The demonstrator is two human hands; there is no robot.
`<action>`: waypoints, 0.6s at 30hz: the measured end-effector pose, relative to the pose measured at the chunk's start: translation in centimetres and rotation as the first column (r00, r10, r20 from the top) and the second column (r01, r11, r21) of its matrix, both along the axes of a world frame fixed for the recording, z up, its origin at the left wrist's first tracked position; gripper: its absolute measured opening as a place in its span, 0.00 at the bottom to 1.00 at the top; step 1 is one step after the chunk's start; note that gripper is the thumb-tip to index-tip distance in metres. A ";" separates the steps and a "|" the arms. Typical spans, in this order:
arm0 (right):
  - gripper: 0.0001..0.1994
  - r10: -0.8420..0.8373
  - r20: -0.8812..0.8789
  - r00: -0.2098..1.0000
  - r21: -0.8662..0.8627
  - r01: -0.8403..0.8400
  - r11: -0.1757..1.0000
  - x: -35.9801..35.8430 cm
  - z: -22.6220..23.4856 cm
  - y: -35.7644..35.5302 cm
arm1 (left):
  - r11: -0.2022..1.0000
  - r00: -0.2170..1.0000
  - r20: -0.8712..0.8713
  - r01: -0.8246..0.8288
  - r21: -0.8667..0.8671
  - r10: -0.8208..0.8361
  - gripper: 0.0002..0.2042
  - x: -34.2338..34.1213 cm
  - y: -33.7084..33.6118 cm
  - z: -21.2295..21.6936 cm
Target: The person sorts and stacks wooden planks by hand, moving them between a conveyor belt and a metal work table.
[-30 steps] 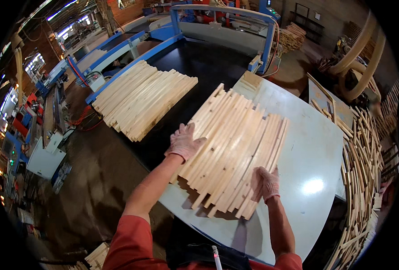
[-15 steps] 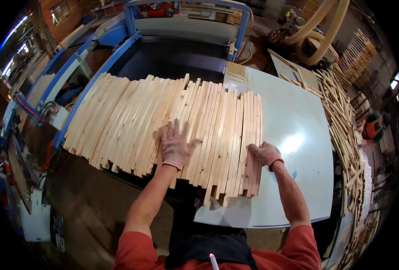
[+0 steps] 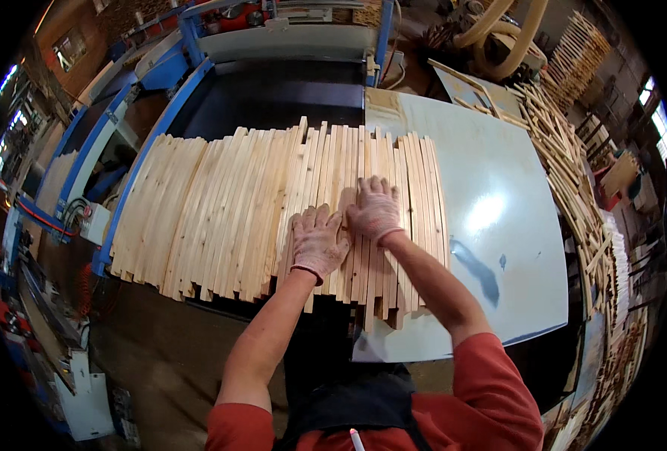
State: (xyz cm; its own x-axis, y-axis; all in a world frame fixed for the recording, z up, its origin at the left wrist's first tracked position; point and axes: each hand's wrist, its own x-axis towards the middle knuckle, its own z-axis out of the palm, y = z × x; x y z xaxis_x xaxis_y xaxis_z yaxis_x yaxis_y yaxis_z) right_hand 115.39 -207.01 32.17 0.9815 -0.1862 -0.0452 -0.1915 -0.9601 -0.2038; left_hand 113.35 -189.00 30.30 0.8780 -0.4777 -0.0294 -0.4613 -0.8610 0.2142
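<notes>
1. While the left hand (image 3: 320,242) lies palm-down with its fingers a little spread, the right hand (image 3: 376,208) rests just beside it, its fingers closer together; neither seems to pinch anything.
2. Beneath both palms are the wooden strips (image 3: 221,203), laid side by side in one wide row, with uneven ends.
3. Judging from this, the step in hand is probably to press and align the strips by palm.
4. Next move, I think, calls for flat palms and even sideways pressure, so that no strip rises or turns askew.
5. This row reaches from the black machine bed (image 3: 288,98) to the pale grey surface (image 3: 506,165) at right.
6. Beyond that surface lies a loose heap of wooden sticks (image 3: 566,195).
</notes>
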 end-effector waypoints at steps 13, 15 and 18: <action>0.28 -0.043 0.178 0.983 0.033 0.038 0.999 -1.0 -4.3 -4.4 | 0.997 0.999 0.022 -0.027 0.076 0.025 0.35 -0.9 -0.7 1.0; 0.29 -0.051 0.173 0.984 0.026 0.048 0.999 -1.8 -4.6 -6.3 | 0.996 1.000 -0.003 -0.024 0.091 0.024 0.36 -0.8 -1.1 1.8; 0.30 -0.085 0.150 0.985 0.020 0.083 0.996 -1.9 -4.3 -8.2 | 0.997 1.000 -0.021 -0.020 0.079 0.022 0.36 -0.7 -1.0 1.6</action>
